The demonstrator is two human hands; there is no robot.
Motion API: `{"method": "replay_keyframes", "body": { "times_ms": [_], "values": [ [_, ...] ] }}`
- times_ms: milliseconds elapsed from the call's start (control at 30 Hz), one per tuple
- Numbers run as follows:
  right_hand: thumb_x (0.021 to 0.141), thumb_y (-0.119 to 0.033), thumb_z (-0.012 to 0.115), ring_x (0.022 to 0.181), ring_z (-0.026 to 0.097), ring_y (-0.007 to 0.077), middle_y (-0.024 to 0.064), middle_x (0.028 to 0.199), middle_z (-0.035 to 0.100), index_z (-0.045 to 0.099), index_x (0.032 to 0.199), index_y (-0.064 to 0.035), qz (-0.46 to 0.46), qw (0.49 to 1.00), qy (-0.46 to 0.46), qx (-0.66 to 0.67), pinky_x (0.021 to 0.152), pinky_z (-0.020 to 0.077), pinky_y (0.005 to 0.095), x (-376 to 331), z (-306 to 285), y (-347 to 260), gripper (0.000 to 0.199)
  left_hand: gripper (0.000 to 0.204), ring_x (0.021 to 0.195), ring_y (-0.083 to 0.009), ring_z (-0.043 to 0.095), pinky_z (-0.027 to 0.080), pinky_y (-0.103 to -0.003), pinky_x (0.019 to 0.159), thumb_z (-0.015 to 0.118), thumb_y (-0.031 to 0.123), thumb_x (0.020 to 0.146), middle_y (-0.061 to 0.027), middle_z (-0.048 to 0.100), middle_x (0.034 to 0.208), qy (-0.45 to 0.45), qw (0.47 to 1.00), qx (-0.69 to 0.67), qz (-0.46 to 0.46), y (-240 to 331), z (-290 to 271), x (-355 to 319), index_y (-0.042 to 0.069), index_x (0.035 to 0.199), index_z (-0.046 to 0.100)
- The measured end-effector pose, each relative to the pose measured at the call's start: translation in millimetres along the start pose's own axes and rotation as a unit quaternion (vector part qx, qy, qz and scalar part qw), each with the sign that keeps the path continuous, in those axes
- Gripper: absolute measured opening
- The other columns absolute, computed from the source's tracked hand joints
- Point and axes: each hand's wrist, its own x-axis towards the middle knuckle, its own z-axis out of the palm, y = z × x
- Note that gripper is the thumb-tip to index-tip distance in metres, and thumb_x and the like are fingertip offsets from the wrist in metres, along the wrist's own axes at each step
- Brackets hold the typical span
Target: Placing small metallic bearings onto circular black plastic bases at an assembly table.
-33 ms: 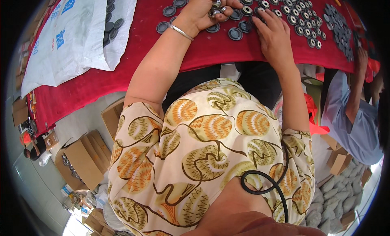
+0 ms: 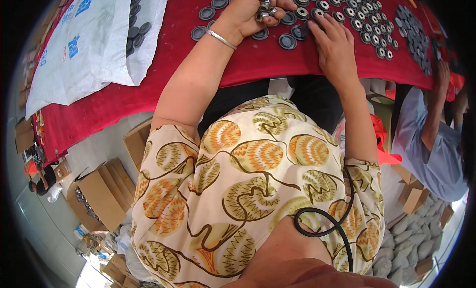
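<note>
Seen from the head camera, everything sits around the red cloth-covered table (image 2: pixel 248 65) that runs across the top of the view. On its near middle part the left hand (image 2: pixel 253 10), with a thin silver bangle (image 2: pixel 221 39) at the wrist, lies palm up and cupped, its fingers curled loosely around a small heap of shiny metal ring bearings (image 2: pixel 265 10); it is half closed, cradling them rather than pinching. Just right of that hand, the right hand (image 2: pixel 333 42) lies palm down on the cloth with fingers spread and nothing visibly gripped, its fingertips touching the near end of the rows of dark round caps with metal rings set in their centres (image 2: pixel 357 15). Between and just in front of the two hands lie a few plain dark grey round rubber caps (image 2: pixel 287 40), apart from one another. Toward the right end of the table is a dense cluster of flat dark grey discs (image 2: pixel 414 32). On the left end of the table lies a white woven sack with blue print (image 2: pixel 89 45), more dark caps showing at its open mouth. Below the table's left end, open brown cardboard boxes (image 2: pixel 99 194) stand on the floor. Beyond the right end, a person in a light blue shirt (image 2: pixel 431 144) reaches an arm up to the table edge.
</note>
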Motion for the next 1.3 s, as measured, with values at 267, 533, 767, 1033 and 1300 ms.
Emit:
{"method": "replay_keyframes", "body": {
  "times_ms": [267,533,767,1033,1300],
  "values": [
    [0.090,0.001,0.062,0.144,0.046,0.0278,0.0083,0.146,0.057,0.060,0.141,-0.0158,0.015,1.000,-0.015,0.009,0.117,0.0331,0.0492,-9,12,5,0.054,0.048,0.077,-0.0189,0.067,0.050,-0.021,0.049,0.045,0.039,0.110,-0.0204,0.070,0.107,0.023,0.994,-0.110,0.004,5,2,1,-0.005,0.112,0.064],
    [0.095,-0.003,0.063,0.140,0.051,0.0287,0.0068,0.144,0.060,0.063,0.139,-0.0145,0.036,0.989,0.105,0.093,0.116,0.0340,0.0453,-4,9,21,0.046,0.058,0.111,-0.0371,0.066,0.061,-0.043,0.091,0.037,0.043,0.111,-0.0263,0.066,0.114,0.039,0.972,-0.220,0.066,-10,9,-32,-0.009,0.115,0.061],
    [0.091,-0.001,0.063,0.141,0.050,0.0231,0.0025,0.140,0.063,0.065,0.134,-0.0136,0.019,0.999,0.028,0.001,0.118,0.0319,0.0472,-10,15,-2,0.045,0.052,0.127,-0.0499,0.052,0.044,-0.063,0.113,0.035,0.037,0.111,-0.0354,0.053,0.129,0.095,0.963,-0.205,0.147,-36,12,-57,-0.011,0.121,0.050],
    [0.093,-0.010,0.070,0.128,0.061,0.0267,0.0075,0.129,0.069,0.067,0.131,-0.0130,0.018,0.988,0.094,0.119,0.109,0.0426,0.0441,14,-1,-15,0.039,0.058,0.124,-0.0429,0.059,0.047,-0.057,0.111,0.036,0.044,0.111,-0.0290,0.063,0.120,0.051,0.957,-0.243,0.149,-49,23,-49,-0.010,0.118,0.058],
    [0.087,-0.015,0.074,0.097,0.063,0.0295,0.0059,0.099,0.068,0.072,0.114,-0.0125,-0.059,0.963,0.130,0.230,0.090,0.0452,0.0440,28,0,-46,0.027,0.059,0.113,-0.0287,0.064,0.052,-0.046,0.100,0.033,0.044,0.111,-0.0212,0.062,0.129,0.035,0.981,-0.169,0.083,-62,43,-55,-0.006,0.136,0.052]
  ]
}}
